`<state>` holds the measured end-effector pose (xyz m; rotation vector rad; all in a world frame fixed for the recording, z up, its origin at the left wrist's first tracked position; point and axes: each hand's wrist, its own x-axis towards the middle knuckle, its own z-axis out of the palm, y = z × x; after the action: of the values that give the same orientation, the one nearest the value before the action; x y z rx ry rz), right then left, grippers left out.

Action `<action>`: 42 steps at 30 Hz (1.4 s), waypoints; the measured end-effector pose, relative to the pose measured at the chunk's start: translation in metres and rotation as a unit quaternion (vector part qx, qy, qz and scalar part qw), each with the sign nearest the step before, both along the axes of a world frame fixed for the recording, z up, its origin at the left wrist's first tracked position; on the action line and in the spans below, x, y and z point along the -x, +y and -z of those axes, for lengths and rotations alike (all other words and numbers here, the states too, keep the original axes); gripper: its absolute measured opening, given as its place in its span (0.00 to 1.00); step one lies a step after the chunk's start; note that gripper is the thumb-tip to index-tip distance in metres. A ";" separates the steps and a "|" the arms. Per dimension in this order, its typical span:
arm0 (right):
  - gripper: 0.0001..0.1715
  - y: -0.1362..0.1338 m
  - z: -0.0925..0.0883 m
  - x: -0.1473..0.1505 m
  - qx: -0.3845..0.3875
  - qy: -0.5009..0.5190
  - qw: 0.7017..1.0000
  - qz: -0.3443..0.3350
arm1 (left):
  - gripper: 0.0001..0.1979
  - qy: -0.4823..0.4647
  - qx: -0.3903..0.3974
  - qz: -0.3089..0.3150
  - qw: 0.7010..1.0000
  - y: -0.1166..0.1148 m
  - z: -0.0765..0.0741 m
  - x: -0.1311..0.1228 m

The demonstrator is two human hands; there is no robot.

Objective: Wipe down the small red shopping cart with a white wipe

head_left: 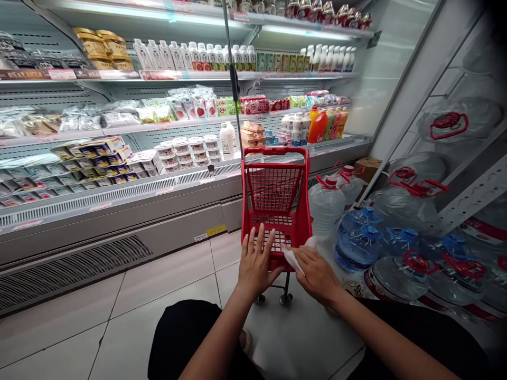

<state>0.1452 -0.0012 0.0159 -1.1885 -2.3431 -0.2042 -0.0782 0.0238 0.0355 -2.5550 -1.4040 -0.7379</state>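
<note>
Lower centre: your right hand (316, 270) is gripping thin white cloth (293, 259), left hand (256, 264) spreading fingers; wheeled red plastic cart (301, 220) could roll if pushed.

Left hand (255, 266): back showing, fingers spread, thumb out
Right hand (317, 272): fingers together, pointing left
Forearms (224, 327): bare, stretched forward

On the shelves (186, 76) of a lit fridge (178, 211) stand gold tubs (95, 46), white cartons (155, 56), stacked white cups (197, 144) and an orange bottle (317, 127), while clear jugs (327, 208), blue jugs (361, 243) and a cardboard box (366, 168) stand at the right.
</note>
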 end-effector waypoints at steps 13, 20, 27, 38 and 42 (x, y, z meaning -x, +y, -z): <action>0.35 0.079 -0.020 -0.065 0.025 0.018 0.999 0.027 | 0.60 0.001 0.035 0.047 0.998 0.007 -0.003 0.015; 0.42 0.029 -0.006 0.008 0.008 0.002 0.999 -0.036 | 0.64 -0.056 0.051 -0.006 0.997 0.015 -0.004 0.023; 0.46 0.006 -0.011 0.057 0.026 -0.052 0.988 -0.143 | 0.65 -0.101 0.067 0.080 0.989 0.009 -0.006 0.027; 0.40 0.084 -0.021 -0.047 -0.037 -0.047 0.995 0.084 | 0.56 -0.032 0.029 -0.056 0.997 0.024 -0.002 0.031; 0.41 0.059 -0.012 -0.003 -0.036 -0.040 0.998 0.026 | 0.52 -0.028 -0.019 -0.044 0.998 0.015 -0.009 0.008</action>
<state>0.1479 0.0580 0.0277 -1.2278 -2.3539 -0.3572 -0.0864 0.0393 0.0441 -2.4441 -1.4940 -0.8206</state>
